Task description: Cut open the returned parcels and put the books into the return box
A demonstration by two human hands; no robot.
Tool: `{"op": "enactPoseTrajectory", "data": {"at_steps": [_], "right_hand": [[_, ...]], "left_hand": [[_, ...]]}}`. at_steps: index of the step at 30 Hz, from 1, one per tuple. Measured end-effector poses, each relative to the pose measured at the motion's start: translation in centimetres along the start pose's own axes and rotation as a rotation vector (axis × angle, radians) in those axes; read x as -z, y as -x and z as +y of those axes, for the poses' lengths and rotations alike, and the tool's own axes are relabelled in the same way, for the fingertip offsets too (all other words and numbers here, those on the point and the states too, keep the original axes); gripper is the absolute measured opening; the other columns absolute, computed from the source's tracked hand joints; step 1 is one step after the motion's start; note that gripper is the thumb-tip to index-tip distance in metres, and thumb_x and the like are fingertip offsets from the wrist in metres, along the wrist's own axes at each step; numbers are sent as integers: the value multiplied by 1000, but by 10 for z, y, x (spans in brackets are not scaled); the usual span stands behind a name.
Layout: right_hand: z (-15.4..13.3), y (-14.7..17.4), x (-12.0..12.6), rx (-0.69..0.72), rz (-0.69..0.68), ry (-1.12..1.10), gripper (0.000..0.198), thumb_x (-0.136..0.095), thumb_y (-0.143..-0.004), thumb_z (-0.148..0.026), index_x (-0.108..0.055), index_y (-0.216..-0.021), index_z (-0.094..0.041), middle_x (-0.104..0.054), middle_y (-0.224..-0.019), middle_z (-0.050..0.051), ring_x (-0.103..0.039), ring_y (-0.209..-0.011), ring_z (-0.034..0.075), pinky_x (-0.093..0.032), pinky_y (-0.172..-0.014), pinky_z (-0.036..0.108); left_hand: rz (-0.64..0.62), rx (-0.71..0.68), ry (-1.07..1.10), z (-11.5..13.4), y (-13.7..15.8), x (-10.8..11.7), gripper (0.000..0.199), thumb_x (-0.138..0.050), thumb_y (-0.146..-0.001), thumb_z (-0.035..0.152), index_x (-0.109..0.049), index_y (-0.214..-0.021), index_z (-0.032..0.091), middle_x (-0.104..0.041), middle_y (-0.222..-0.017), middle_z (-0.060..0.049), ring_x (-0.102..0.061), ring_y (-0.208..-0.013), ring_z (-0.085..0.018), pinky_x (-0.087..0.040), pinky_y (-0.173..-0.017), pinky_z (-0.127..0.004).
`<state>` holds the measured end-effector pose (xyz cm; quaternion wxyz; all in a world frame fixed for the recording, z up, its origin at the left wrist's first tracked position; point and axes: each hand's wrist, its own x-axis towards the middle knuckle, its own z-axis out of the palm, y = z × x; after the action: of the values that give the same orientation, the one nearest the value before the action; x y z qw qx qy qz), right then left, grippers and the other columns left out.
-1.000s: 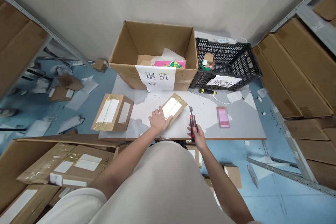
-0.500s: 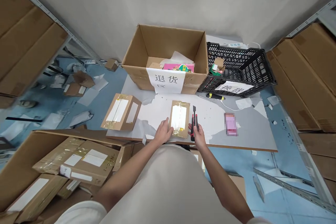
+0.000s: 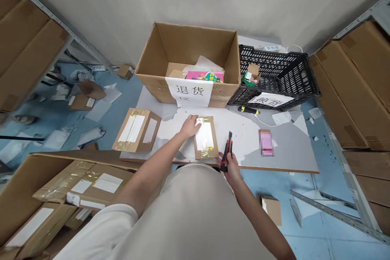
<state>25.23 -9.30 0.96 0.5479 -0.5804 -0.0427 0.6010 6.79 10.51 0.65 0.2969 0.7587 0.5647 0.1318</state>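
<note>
Well, table [image 3: 286, 150]: one, beneath the carton; its near edge runs close to the parcel, so a hard push toward the body could tip the parcel off.
Bin [image 3: 18, 178]: one, left of the carton and nearer the person; at least four packages inside, the full count hidden by overlap and the arm.
Carton [image 3: 222, 93]: one, with one sign on its front, and one pink pack [image 3: 198, 74] and loose paper inside.
Crate [image 3: 300, 100]: one, right beside the carton, also with one sign; one small opened pack [image 3: 252, 76] in it.
Box [image 3: 137, 131]: one, front-left of the carton, taped.
Parcel [image 3: 205, 138]: one, flat on the table in front of the carton, taped at both ends.
Hands: two, both in front of the carton. The left hand [image 3: 189, 126] clasps the parcel's far-left corner, thumb on top; the right hand [image 3: 232, 168] grips the knife, fingertips at or just beside the near-right corner.
Pink item [image 3: 266, 143]: one, front-right of the carton, too blurred to identify.
Knife [image 3: 227, 152]: one, front-right of the carton, tip pointing away from the body. The blade seems bare; a slip on tape could cut the left hand, and a deep stroke could score the contents.
Tool [image 3: 248, 110]: one, black and yellow, before the crate, right of the carton's front.
</note>
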Motion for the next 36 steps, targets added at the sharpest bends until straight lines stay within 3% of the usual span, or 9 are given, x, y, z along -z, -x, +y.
{"op": "enactPoseTrajectory", "data": {"at_steps": [3, 7, 9, 11, 14, 16, 20, 25, 36], "right_hand": [[-17, -30, -3, 181, 37, 67, 41, -60, -77, -54, -44, -105, -28, -65, -109, 4, -67, -94, 20, -56, -80, 38], [-43, -67, -9, 310, 10, 180, 45, -57, -76, -57, -44, -107, -26, -64, -112, 7, -65, -96, 19, -55, -79, 37], [-53, -76, -6, 317, -37, 241, 47, -59, -75, -57, -45, -107, -25, -63, -112, 8, -66, -91, 19, -54, -76, 36], [-59, -76, 6, 316, -63, 333, 49, -61, -74, -56, -48, -108, -24, -63, -111, 8, -67, -84, 18, -54, -74, 35], [-58, -62, 35, 282, -60, 512, 50, -61, -73, -56, -51, -107, -21, -64, -102, 7, -64, -66, 14, -53, -60, 30], [-52, -50, 52, 231, -70, 577, 51, -60, -73, -58, -52, -106, -20, -64, -93, 6, -57, -53, 11, -48, -45, 25], [-40, -30, 68, 117, -128, 529, 51, -60, -72, -59, -52, -104, -20, -62, -80, 1, -50, -42, 8, -38, -36, 22], [-41, -24, 72, 53, -214, 523, 47, -59, -73, -59, -53, -98, -20, -60, -67, -2, -48, -37, 9, -37, -33, 22], [-99, -55, 72, -23, -399, 822, 66, -58, -75, -58, -51, -127, -18, -52, -53, -6, -43, -32, 8, -33, -30, 20]], "left_hand": [[103, 239, -66, -5, 38, 3, 47, -49, -81, 45, -51, -115, 13, -58, -107, -14, -56, -106, -28, -43, -92, -39], [52, 423, -20, -7, 83, 0, 62, -51, -77, 57, -42, -122, 16, -61, -103, -12, -59, -99, -29, -46, -82, -42], [123, 318, -33, -5, 90, -2, 68, -52, -78, 50, -32, -132, 14, -54, -120, -16, -51, -114, -30, -42, -90, -43], [135, 96, -98, -1, 84, 0, 72, -52, -78, 42, -26, -139, 13, -38, -139, -19, -34, -131, -30, -33, -102, -44], [-48, -217, -223, 5, 65, 6, 86, -58, -71, 48, -24, -142, 15, -21, -150, -16, -15, -139, -34, -13, -110, -50], [-147, -309, -286, 9, 53, 7, 104, -65, -59, 59, -23, -144, 16, -20, -151, -18, -13, -139, -38, -4, -110, -55], [-190, -288, -333, 16, 46, 4, 121, -73, -46, 63, -22, -144, 14, -30, -145, -22, -22, -134, -40, 0, -109, -57], [-194, -221, -329, 21, 50, 1, 119, -79, -40, 60, -29, -141, 19, -37, -140, -19, -28, -130, -39, -6, -110, -54], [-167, -166, -309, 23, 48, 0, 111, -76, -44, 56, -32, -140, 21, -43, -132, -16, -34, -123, -38, -11, -109, -52]]}}
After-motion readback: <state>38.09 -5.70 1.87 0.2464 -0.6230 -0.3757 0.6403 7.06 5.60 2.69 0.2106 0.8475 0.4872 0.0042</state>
